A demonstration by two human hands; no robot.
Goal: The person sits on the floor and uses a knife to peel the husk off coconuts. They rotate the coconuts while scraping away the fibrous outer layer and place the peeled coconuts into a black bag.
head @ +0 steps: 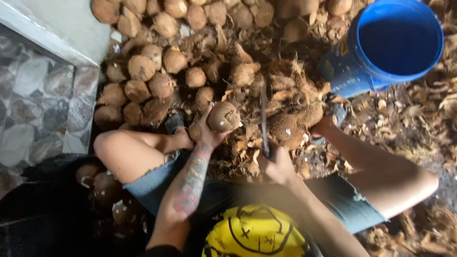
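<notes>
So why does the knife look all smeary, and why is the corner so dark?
In the head view, the right hand and the long knife it grips are blurred, while the coconut in the left hand looks sharper; the bottom-left corner lies in deep shadow, hiding detail; daylight falls evenly on the coconut pile and blue bucket, with no strong glare.

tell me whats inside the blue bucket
The blue bucket lies tipped on the husk litter, its mouth toward the camera. Only bare blue wall in shadow shows inside; no contents are visible. The deepest part is too dark to check.
</notes>
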